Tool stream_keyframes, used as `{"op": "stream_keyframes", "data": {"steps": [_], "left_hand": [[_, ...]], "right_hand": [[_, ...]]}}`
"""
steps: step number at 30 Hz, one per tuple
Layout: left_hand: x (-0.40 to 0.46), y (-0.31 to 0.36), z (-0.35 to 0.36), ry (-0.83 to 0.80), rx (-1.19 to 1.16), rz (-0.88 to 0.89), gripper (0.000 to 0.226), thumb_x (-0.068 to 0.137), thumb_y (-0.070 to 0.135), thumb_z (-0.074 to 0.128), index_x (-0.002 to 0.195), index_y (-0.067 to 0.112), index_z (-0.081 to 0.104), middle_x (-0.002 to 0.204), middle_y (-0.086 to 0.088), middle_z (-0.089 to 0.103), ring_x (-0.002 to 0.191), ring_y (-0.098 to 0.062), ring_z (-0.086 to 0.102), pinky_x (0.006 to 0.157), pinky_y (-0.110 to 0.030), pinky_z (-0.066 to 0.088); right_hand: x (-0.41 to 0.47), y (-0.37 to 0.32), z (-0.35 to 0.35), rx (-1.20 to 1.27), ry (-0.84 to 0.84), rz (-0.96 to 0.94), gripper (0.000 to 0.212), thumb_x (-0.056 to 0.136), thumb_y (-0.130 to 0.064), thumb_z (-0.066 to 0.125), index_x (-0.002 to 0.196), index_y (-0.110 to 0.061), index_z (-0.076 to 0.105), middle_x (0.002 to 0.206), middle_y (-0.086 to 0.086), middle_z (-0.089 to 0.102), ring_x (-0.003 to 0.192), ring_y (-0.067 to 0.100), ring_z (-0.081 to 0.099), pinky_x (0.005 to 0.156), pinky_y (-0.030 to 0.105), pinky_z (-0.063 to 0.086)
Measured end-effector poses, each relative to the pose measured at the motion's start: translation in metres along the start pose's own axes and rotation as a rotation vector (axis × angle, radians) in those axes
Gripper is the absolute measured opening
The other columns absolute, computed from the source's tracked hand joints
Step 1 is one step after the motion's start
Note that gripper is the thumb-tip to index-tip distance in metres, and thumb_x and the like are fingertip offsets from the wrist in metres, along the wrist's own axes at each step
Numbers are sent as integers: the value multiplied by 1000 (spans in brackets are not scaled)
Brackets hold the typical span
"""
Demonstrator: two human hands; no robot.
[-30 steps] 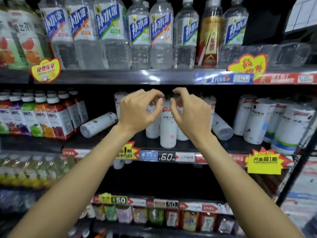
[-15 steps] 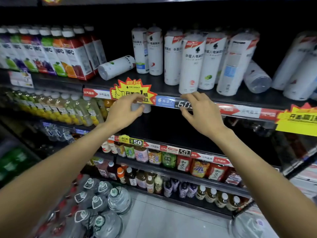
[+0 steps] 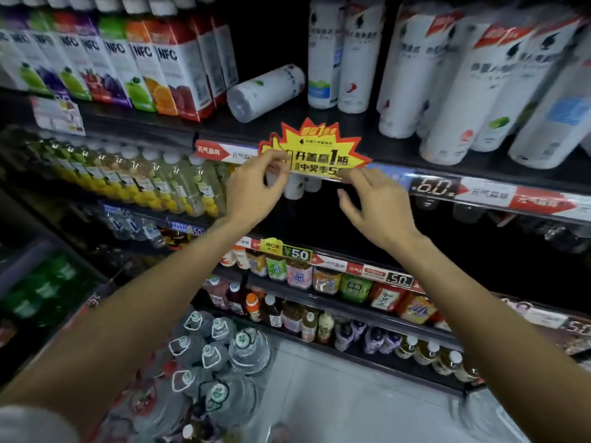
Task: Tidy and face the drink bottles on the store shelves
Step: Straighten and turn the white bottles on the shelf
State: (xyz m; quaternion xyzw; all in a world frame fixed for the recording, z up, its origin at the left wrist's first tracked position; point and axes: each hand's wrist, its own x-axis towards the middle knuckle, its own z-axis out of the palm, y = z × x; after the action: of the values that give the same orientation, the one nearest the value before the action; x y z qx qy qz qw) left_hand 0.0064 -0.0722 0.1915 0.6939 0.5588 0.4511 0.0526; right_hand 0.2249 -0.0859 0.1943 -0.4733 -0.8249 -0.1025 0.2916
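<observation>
L hand (image 3: 252,193) pinches left edge of starburst promo tag (image 3: 316,151) on shelf rail (image 3: 479,190), thumb and forefinger closed on it. R hand (image 3: 374,206): fingers spread, loosely bent, tips at tag's lower right corner; grip there unclear. White bottles (image 3: 447,91) stand on shelf above, one toppled bottle (image 3: 265,92) w/ base outward. Advise: square tag to rail, then stand the fallen one label-front.

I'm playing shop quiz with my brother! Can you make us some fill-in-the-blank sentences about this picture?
1. Both hands are at the yellow starburst ____ on the shelf edge.
2. One white bottle is lying on its ____.
3. The cartons say ____.
4. The left hand ____ the sign's left edge.

Missing words: sign; side; NFC; pinches
</observation>
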Motion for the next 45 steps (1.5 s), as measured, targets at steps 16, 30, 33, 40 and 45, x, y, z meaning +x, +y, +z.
{"op": "stream_keyframes", "data": {"steps": [16, 30, 33, 40, 45], "left_hand": [[31, -220, 178, -93, 41, -180, 65, 80, 48, 68, 133, 18, 45, 127, -5, 58, 113, -24, 57, 88, -36, 49], [78, -226, 243, 97, 69, -133, 95, 75, 45, 75, 146, 14, 21, 134, -14, 41, 119, -34, 49, 85, -41, 45], [68, -233, 226, 71, -25, -76, 91, 70, 41, 79, 142, 16, 29, 133, -11, 48, 116, -31, 54, 89, -42, 48], [47, -236, 199, -68, -193, -107, 115, 56, 52, 79, 148, 27, 15, 142, -1, 43, 121, -19, 49, 96, -33, 42], [50, -222, 205, -10, -254, -171, 96, 65, 53, 81, 141, 19, 32, 134, 2, 54, 121, -19, 54, 94, -32, 45]], "right_hand": [[49, 66, 267, 118, -71, 283, 63, 89, -39, 60, 144, -20, 35, 143, 13, 36, 128, 32, 36, 95, 40, 40], [122, 120, 340, 674, 175, 575, 107, 76, -35, 78, 151, -19, 3, 149, 11, 34, 132, 24, 42, 102, 30, 39], [136, 118, 340, 744, 123, 632, 116, 73, -39, 80, 151, -19, -3, 148, 9, 39, 131, 22, 45, 103, 32, 41], [136, 106, 331, 735, 111, 664, 98, 72, -31, 82, 143, -11, 17, 136, 8, 51, 122, 24, 53, 98, 35, 47], [90, 90, 301, 747, 128, 614, 80, 68, -26, 85, 130, -14, 36, 119, -2, 58, 106, 13, 58, 88, 29, 50]]}}
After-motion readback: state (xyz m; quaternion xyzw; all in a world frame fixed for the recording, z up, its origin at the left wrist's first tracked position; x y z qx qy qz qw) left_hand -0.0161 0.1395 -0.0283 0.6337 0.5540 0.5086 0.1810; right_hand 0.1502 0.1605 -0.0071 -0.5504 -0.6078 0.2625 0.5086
